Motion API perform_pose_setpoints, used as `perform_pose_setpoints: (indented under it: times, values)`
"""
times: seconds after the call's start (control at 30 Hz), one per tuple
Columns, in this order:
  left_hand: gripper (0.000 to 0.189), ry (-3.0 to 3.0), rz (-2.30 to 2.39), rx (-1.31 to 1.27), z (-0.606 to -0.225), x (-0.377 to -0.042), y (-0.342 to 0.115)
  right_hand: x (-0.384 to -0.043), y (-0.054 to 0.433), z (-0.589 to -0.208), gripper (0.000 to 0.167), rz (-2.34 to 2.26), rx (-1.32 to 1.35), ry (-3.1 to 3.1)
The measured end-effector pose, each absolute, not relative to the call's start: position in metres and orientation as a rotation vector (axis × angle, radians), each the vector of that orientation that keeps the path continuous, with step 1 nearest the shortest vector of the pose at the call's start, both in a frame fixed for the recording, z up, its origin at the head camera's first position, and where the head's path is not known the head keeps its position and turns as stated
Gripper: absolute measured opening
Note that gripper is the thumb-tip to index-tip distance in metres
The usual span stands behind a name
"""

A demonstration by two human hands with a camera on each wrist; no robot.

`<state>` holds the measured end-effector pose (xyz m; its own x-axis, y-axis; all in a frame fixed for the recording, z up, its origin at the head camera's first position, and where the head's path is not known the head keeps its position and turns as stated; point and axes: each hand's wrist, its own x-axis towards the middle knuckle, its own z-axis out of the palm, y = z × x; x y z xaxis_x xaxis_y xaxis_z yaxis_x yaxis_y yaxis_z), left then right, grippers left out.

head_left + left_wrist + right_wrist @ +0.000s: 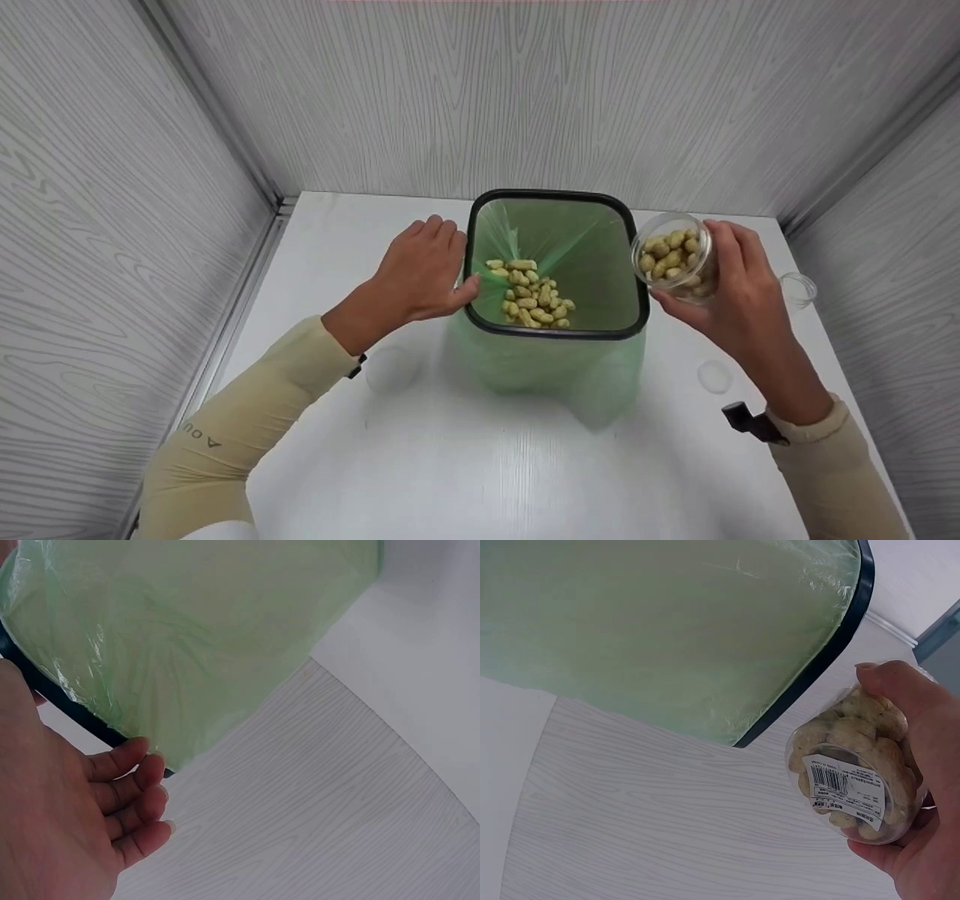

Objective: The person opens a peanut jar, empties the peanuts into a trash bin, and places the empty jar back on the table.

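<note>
A bin [559,334] with a black rim and a green bag lining stands mid-table, with several unshelled peanuts [532,296] inside. My right hand [739,292] grips a clear jar [670,219] of peanuts just right of the rim, its mouth tilted and uncovered. In the right wrist view the jar's base [847,784] shows a barcode label, with peanuts packed behind it. My left hand [424,270] rests at the bin's left rim, thumb tip over the edge. Its fingers [135,787] lie loosely bent outside the rim in the left wrist view.
A clear round lid [715,376] lies to the right of the bin. Another clear round container piece [797,290] is behind my right wrist. Near my left wrist lies a faint transparent disc [392,369]. Wood-grain panels [480,97] enclose the white table [480,465].
</note>
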<state>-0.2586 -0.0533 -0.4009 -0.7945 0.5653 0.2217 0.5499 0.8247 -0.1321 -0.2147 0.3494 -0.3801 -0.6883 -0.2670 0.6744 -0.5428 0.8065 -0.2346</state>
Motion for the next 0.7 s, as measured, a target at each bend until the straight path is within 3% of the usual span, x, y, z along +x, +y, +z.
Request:
perform_pose_setpoints:
  times: [0.7]
  values:
    - [0.051,-2.776,0.106,-0.851,-0.403,-0.258,-0.053,-0.229,0.340,-0.370,0.090,0.392,0.725,-2.341]
